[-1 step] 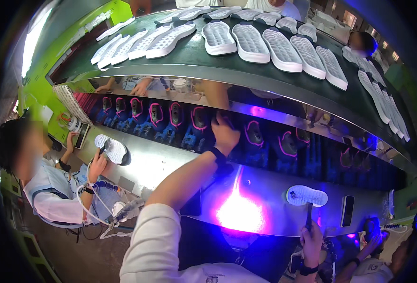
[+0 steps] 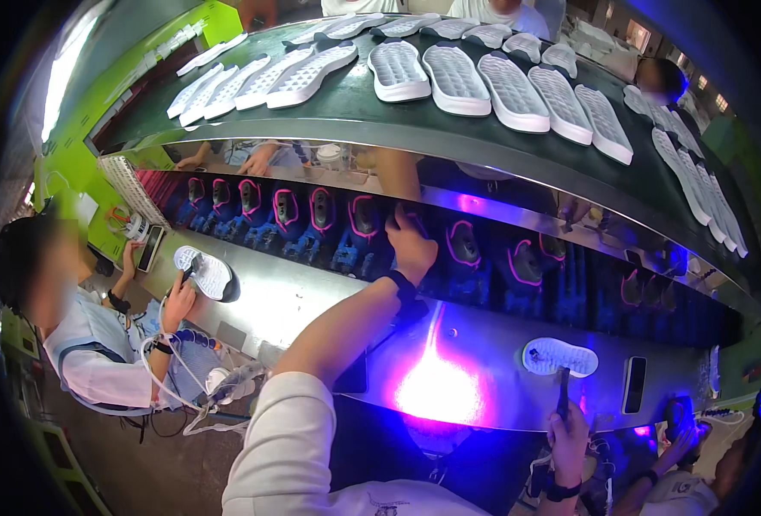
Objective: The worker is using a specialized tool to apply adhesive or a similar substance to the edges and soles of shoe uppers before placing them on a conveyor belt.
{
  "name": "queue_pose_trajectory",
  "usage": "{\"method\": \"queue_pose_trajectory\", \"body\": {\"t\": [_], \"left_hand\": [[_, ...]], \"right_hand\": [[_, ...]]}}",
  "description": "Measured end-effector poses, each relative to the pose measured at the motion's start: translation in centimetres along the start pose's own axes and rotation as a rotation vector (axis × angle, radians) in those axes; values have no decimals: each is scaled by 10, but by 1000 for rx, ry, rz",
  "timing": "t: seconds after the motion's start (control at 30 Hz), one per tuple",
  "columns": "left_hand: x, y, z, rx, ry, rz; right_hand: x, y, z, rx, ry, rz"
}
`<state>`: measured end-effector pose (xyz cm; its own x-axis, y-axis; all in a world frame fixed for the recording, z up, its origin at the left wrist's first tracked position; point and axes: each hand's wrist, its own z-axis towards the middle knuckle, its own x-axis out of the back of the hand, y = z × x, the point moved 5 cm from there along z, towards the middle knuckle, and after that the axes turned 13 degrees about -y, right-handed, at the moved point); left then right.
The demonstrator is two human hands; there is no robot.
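My left hand [image 2: 412, 248] reaches across to the rack at the back, its fingers closed round a dark shoe upper [image 2: 414, 216] edged with a pink line. The hand covers part of that upper. On the metal bench to the right lies a white shoe sole [image 2: 567, 358], its textured side up. A brush with a dark handle [image 2: 563, 394] is in my right hand [image 2: 570, 440], which is closed round it. The brush's tip meets the near edge of the sole.
More pink-edged uppers [image 2: 320, 208] line the rack. Above it, a green shelf [image 2: 251, 129] carries rows of white soles [image 2: 456, 79]. A co-worker [image 2: 110, 344] at left works on another sole [image 2: 203, 273]. A phone-like device [image 2: 633, 385] lies at right; bright violet light falls on the bench [image 2: 505, 400].
My left upper arm has shifted slightly to the right. Both hands, the brush and the sole stay nearly where they were.
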<state>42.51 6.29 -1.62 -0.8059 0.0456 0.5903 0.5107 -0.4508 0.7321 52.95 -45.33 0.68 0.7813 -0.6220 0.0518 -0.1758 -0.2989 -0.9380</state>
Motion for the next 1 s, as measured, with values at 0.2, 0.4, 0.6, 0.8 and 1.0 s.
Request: {"method": "queue_pose_trajectory", "body": {"t": [0.2,0.4,0.6,0.8,1.0], "left_hand": [[-17,-18,27,83,14,40],[-8,-27,43,25,-101,108],[-49,100,27,-256,-454,800],[-61,66,49,228,-634,714],[22,76,-64,390,-731,-1151]], "right_hand": [[14,1,-11,95,4,-29],[45,30,-27,74,24,-17],[51,23,-25,19,34,27],[41,4,-32,126,13,73],[42,6,-46,221,30,-13]]}}
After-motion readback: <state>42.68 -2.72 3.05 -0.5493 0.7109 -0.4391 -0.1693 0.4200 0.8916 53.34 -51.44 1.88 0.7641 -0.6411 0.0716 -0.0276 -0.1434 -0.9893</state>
